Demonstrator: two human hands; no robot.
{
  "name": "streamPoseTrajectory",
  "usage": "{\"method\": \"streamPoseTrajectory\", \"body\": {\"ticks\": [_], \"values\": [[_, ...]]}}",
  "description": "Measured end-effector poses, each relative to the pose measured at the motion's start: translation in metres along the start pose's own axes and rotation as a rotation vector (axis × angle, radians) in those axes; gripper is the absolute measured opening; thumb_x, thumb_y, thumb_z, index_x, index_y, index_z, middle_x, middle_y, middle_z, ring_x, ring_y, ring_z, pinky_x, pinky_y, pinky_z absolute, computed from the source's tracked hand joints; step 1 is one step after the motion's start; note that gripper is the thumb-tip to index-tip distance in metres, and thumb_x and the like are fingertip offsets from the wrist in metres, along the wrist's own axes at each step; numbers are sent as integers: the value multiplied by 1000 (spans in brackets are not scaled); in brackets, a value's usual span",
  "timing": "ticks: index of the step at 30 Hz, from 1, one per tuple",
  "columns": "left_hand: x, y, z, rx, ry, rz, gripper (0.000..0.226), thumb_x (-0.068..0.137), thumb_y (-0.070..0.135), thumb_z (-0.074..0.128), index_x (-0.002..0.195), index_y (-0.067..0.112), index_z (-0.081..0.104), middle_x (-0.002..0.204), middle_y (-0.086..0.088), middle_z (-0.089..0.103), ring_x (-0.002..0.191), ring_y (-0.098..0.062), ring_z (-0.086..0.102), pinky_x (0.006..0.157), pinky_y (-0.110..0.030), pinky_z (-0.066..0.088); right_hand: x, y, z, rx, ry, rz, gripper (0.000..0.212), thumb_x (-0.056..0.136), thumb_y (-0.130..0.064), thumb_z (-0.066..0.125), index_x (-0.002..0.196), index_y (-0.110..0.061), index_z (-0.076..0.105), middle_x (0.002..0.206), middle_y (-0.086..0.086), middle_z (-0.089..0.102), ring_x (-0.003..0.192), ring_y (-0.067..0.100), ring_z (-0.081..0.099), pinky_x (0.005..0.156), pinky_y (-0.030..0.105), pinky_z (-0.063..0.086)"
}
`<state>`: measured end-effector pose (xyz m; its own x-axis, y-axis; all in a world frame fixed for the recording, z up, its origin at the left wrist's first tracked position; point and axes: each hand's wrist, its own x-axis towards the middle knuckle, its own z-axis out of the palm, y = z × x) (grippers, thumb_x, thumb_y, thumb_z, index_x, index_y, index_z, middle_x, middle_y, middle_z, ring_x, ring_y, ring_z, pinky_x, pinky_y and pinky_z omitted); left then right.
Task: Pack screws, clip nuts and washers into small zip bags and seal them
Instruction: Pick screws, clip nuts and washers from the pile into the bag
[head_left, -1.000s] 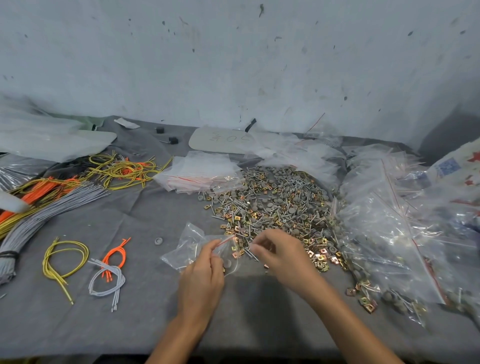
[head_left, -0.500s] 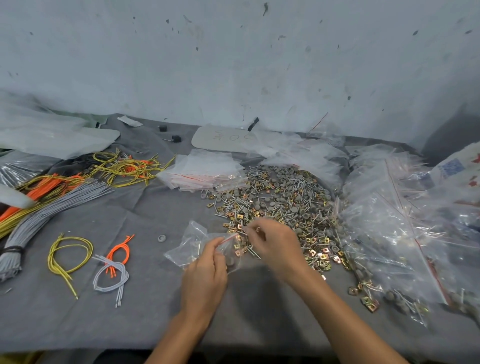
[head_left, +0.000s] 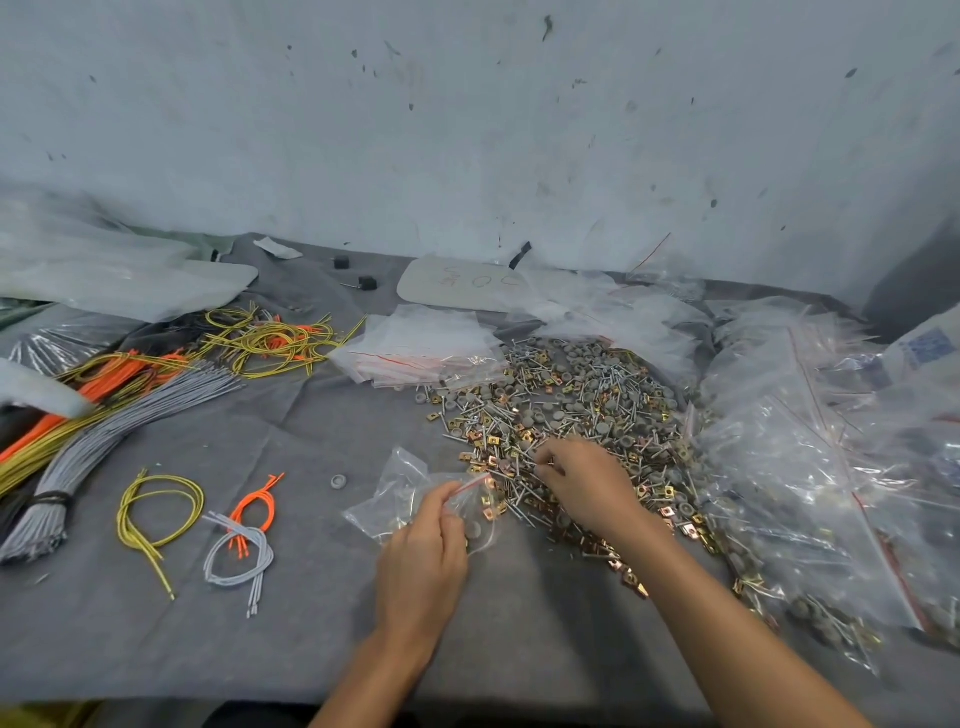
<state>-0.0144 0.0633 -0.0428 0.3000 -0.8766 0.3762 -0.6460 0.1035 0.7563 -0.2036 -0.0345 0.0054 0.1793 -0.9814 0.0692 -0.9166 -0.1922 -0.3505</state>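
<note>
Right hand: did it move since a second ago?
Yes. Against the lone washer, the right hand slid away from the zip bag, back into the screw pile.

Your left hand (head_left: 421, 556) and right hand (head_left: 587, 486) are bare, with slim fingers. Your left forearm (head_left: 363, 675) and right forearm (head_left: 727, 623) are bare too, uncovered all the way to the bottom edge of the view.
</note>
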Motion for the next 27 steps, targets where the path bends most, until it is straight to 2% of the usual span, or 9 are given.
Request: {"method": "streamPoseTrajectory", "body": {"ticks": [4,7,9,11,14,17,19,21,27], "values": [[0,-1,0,2,11,7,39,94,32,35,121,34,63,77,11,67,67,-16,60,59,-33,42,-8,2,-3,88,61,4,4,100,-28,59,97,-30,61,100,-12,61,89,10,59,81,38,55],[0,-1,1,13,20,13,38,94,31,36,120,35,62,77,13,66,68,-16,61,59,-31,40,-22,-4,-11,338,94,-1,6,97,-27,63,93,-32,62,88,-16,64,74,5,61,69,24,53],[0,-1,1,18,19,17,38,93,31,36,120,35,62,80,10,69,71,-19,63,60,-33,44,-36,-14,-14,489,65,-14,8,94,-28,67,88,-32,64,78,-15,67,68,4,61,60,16,47],[0,-1,1,14,2,17,40,93,34,34,122,35,61,83,7,72,75,-23,65,63,-38,49,-50,-26,-10,552,-16,-73,6,92,-27,70,87,-30,67,79,-12,69,69,2,62,61,17,48],[-1,-3,1,8,-6,30,40,92,38,30,122,39,56,79,7,71,74,-24,65,61,-37,46,-66,-44,5,520,-95,-172,3,90,-22,71,91,-24,68,82,-10,71,76,5,65,72,24,53],[0,-3,1,19,-9,34,41,91,42,27,122,41,53,81,4,71,76,-27,65,62,-38,46,-67,-51,18,328,-19,-233,4,91,-25,70,93,-24,67,82,-16,58,80,7,57,80,33,51],[0,-4,1,21,-12,28,41,90,43,25,122,43,51,82,3,71,77,-28,65,62,-39,47,-66,-51,21,260,8,-230,8,90,-31,70,92,-27,64,79,-19,47,78,6,49,77,34,47],[0,-4,1,16,-16,16,40,90,43,25,122,44,49,81,4,71,76,-28,65,63,-39,48,-66,-49,20,262,0,-228,11,89,-38,72,90,-29,64,77,-18,44,72,2,44,71,30,41],[0,-2,2,-1,-10,0,48,88,45,24,121,38,59,84,3,72,79,-28,65,67,-44,51,-57,-2,-15,222,33,-108,4,94,-33,67,91,-30,67,82,-15,58,76,0,53,72,28,46]]}}
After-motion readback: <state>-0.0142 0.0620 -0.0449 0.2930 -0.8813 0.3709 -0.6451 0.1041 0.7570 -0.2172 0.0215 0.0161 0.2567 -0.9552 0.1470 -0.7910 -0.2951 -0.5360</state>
